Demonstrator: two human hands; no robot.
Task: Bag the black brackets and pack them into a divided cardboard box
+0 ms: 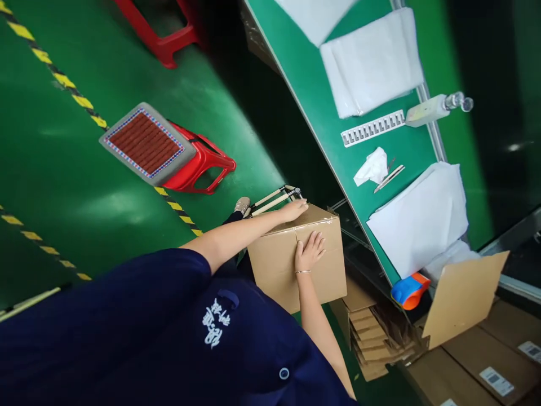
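A closed cardboard box (274,268) stands in front of my body, with clear tape along its upper edge. My right hand (310,254) lies flat on the side of the box facing me, fingers spread and a thin bracelet at the wrist. Resting on the top of the box near its far left edge is my left hand (293,210), palm down, its fingers partly visible. Neither hand is wrapped round anything. Just beyond my left hand is a frame of pale tubes (270,202) with dark joints.
A green table (313,96) at the right bears white sheets (374,62), a slotted strip (372,128), a pump bottle (429,110) and a blue-orange tape dispenser (411,290). Cartons (460,369) stand lower right, flattened cardboard (369,332) beside them. Red stools (207,166) are at the left.
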